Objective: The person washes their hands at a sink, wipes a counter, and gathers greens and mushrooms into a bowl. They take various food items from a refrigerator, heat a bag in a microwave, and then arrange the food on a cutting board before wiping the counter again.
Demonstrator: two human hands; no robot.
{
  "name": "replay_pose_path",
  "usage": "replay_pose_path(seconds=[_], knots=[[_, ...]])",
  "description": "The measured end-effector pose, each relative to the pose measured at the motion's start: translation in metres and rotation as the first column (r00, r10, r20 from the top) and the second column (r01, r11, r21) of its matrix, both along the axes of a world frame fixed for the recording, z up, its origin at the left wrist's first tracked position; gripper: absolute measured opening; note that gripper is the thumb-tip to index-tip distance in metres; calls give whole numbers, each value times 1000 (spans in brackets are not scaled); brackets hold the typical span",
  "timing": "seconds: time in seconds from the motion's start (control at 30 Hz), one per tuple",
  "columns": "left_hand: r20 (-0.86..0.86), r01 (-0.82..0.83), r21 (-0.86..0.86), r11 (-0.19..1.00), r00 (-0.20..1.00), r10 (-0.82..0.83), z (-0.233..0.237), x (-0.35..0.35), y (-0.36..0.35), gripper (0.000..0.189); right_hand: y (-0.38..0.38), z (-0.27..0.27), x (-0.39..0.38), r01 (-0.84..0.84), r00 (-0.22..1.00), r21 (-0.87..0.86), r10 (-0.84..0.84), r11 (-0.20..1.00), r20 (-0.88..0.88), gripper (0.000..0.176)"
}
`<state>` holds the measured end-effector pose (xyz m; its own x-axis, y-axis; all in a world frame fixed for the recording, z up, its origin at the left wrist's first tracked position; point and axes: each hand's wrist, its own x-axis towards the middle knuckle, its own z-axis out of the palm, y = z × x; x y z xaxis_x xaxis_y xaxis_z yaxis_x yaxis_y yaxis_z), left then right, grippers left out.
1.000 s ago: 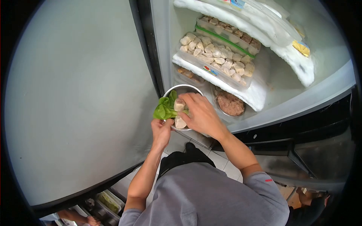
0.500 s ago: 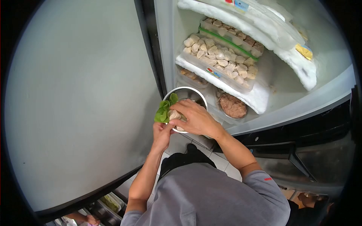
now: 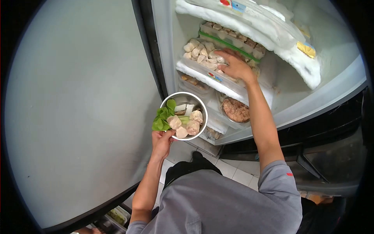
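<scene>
My left hand (image 3: 161, 142) grips the near rim of a round metal bowl (image 3: 205, 113), its fingers closed. Inside the bowl lie several pale, rounded frozen pieces (image 3: 193, 127), white strips and a pale green stalk. Green leaves (image 3: 160, 120) hang over the bowl's left edge. My right hand (image 3: 236, 67) reaches over a clear plastic tub (image 3: 202, 68) in the freezer, thumb and fingers apart. Its fingertips are at the pale frozen lumps (image 3: 196, 50) that fill the tub, and I see nothing held in them.
Thick frost coats the freezer shelves (image 3: 222, 86). A green-edged container (image 3: 233, 46) stands behind the tub; below sits a round container of pinkish-brown meat (image 3: 235, 110). The large grey door (image 3: 85, 109) stands to my left. Part of another person's hand (image 3: 93, 231) shows at the bottom left.
My right hand has left the bowl and moved up and right to the tub of frozen lumps. The bowl's contents are now uncovered. My left hand has stayed at its rim.
</scene>
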<state>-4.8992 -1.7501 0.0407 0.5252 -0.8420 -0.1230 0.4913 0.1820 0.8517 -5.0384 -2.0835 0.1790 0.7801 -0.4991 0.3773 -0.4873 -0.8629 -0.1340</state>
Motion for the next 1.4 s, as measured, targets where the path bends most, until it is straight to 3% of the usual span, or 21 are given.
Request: replay_pose_path(seconds=[0.03,0.1,0.2,0.3,0.63,0.73,0.8,0.83,0.9,0.93,1.0,1.03,1.1,1.17,1.23,1.3,1.4], knots=[[-5,-17,-2,1000,1000,17,4,-1,0,24,-3,13,1,-7,1000,-5,7,1000,0,48],[-12,-40,-2,999,999,40,5,-1,1,23,-5,35,2,62,983,265,-14,962,-182,53],[-2,-29,0,1000,1000,29,6,-1,0,22,8,33,6,93,988,152,-72,984,-139,54],[4,-35,20,999,999,35,7,-2,1,23,-10,16,18,62,976,172,-24,983,-219,51],[-12,-90,23,996,996,90,8,-3,2,26,-27,25,19,32,969,200,19,979,-246,55],[-15,-89,5,996,996,89,11,-2,1,27,-38,27,19,13,983,286,40,958,-179,53],[-13,-92,2,996,996,93,11,-1,2,29,-37,31,14,39,999,341,-42,939,0,41],[-18,-81,15,997,996,82,10,1,2,30,-35,36,11,41,999,341,-43,939,-1,41],[-21,-76,28,997,997,76,12,1,1,30,-30,51,3,38,997,568,-65,822,28,27],[3,-90,49,995,996,90,13,1,-1,30,-28,54,1,36,998,569,-63,822,28,27],[24,-104,78,992,994,103,16,0,-5,29,-23,57,-3,-105,971,728,-89,677,223,21],[27,-110,62,992,994,108,17,0,-8,29,-8,63,-3,-100,971,733,-94,673,219,21],[30,-101,55,993,995,99,17,2,-14,29,29,66,3,-373,922,764,120,527,368,20],[22,-70,65,995,997,68,18,3,-18,31,59,56,17,-500,864,754,314,427,395,22],[24,-60,64,996,998,58,20,2,-18,31,95,50,32,-494,857,744,393,449,332,22],[26,-46,67,997,999,44,21,1,-20,31,118,40,43,-346,865,842,487,414,115,19],[107,-56,84,995,993,46,22,-1,-21,29,129,31,47,-260,917,844,393,470,65,20]])
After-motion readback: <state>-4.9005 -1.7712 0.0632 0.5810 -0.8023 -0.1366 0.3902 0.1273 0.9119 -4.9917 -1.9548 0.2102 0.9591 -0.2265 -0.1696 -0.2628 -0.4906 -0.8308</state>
